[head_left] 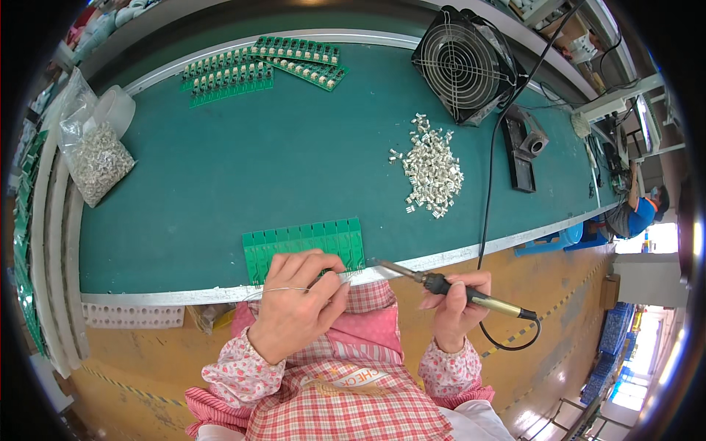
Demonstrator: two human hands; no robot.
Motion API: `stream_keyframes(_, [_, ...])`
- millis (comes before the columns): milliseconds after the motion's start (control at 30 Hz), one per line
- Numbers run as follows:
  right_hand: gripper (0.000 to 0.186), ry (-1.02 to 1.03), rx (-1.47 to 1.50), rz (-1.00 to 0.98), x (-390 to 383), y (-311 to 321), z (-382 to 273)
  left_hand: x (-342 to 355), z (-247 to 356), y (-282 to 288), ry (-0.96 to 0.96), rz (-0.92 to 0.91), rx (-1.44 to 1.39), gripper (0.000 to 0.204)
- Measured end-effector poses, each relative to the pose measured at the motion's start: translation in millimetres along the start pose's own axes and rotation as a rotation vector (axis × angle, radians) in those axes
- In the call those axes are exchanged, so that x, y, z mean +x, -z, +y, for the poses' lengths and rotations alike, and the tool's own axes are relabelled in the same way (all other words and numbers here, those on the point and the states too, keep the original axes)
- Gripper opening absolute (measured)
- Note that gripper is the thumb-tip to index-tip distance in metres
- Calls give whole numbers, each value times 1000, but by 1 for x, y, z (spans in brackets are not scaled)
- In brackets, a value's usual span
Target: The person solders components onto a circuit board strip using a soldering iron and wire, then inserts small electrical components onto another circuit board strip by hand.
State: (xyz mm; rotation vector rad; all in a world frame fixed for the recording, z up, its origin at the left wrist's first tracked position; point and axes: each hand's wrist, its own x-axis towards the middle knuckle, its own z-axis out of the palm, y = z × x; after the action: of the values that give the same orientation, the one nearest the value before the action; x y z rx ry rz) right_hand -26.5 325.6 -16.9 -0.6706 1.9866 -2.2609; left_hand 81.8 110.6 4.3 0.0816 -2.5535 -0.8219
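A green circuit board panel [303, 239], divided into several strips, lies at the table's near edge. My left hand [298, 303] is closed over its front edge, pinching a thin silvery solder wire [257, 294] that runs across the fingers. In my right hand [457, 309] is a soldering iron [489, 301], gripped by its dark and yellowish handle. Its metal tip points left, just beyond the panel's right end and close to my left fingertips. Whether the tip touches anything, I cannot tell. My left fingers hide part of the panel's front edge.
Small metallic parts form a pile [434, 165] right of centre. Behind it stands a black fan [457, 67], beside a black iron stand [521, 151]. Populated boards [232, 79] lie far left, near a bag of small parts [101, 165]. The iron's cord [488, 191] crosses the table. A person [638, 213] sits far right.
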Motion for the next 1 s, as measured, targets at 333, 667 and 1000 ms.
stream_keyframes(333, [17, -40, -32, -15, 2, 0, -10, -4, -7, 7, 44, 14, -118, 16])
stream_keyframes(667, [20, -78, -73, -13, 6, -11, -8, -2, -7, 9, 50, 33, -144, 19])
stream_keyframes(1000, [17, -84, -1, -38, 2, -6, -2, -3, -6, 9, 46, 42, -133, 19])
